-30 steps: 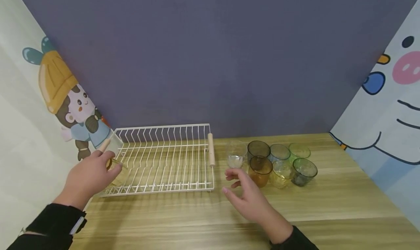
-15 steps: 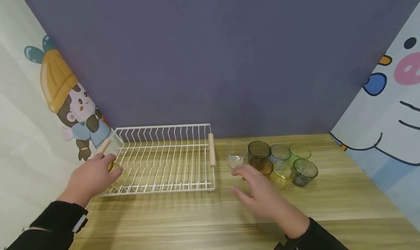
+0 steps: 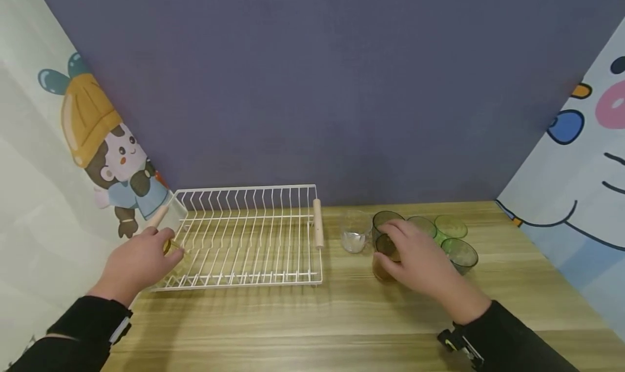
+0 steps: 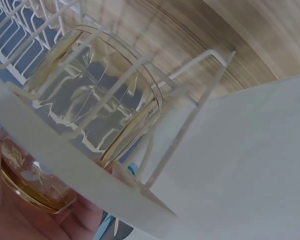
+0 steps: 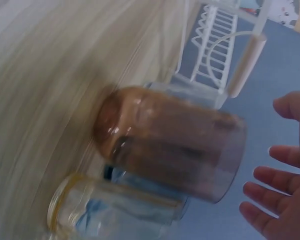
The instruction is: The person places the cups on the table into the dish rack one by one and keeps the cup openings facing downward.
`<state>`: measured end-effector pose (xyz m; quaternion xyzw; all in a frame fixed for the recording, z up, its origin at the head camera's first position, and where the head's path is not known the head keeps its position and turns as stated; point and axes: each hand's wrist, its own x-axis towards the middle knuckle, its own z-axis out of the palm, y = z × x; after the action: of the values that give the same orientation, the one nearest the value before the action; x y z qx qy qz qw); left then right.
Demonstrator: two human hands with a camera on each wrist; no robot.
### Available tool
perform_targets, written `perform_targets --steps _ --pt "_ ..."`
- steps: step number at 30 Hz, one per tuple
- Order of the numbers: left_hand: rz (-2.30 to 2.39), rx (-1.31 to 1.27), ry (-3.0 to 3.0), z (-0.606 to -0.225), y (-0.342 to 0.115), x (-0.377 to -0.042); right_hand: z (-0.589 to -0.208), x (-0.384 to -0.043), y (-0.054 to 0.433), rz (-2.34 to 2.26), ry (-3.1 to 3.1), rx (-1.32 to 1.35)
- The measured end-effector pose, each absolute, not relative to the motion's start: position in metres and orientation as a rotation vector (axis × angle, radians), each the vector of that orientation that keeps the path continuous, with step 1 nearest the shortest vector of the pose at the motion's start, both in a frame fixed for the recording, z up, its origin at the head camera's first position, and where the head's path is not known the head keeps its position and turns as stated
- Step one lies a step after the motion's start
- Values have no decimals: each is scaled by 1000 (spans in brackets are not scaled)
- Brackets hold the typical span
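Observation:
At the left end of the white wire dish rack (image 3: 244, 286), my left hand (image 3: 136, 263) grips a pale yellow glass (image 4: 95, 95) near its amber-tinted base. In the left wrist view this glass lies tilted within the wires, its rim away from the palm. My right hand (image 3: 425, 258) hovers at the top of an amber glass (image 3: 382, 270) standing on the table. In the right wrist view the fingers (image 5: 272, 175) are spread and apart from that glass's rim. A yellowish glass (image 5: 110, 210) beside it is hidden behind the hand in the head view.
A clear glass (image 3: 354, 239) stands between the rack's wooden handle (image 3: 318, 224) and the amber glass. Behind and to the right are a smoky brown glass (image 3: 386, 218), a bluish glass (image 3: 426, 225), a green glass (image 3: 451, 226) and a dark grey-green glass (image 3: 460, 254). A dark wall (image 3: 312, 90) rises behind.
My right hand has moved right from in front of the clear glass to above the amber glass. My left hand keeps holding the yellow glass at the rack, almost still.

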<state>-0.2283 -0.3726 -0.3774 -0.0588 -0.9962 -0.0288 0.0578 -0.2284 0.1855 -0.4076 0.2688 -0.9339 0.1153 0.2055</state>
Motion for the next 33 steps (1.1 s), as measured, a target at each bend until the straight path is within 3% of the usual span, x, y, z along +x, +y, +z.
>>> perform_targets --steps 33 --pt "-88 -161 -3122 -386 -371 -242 -450 -252 184 197 -2621 762"
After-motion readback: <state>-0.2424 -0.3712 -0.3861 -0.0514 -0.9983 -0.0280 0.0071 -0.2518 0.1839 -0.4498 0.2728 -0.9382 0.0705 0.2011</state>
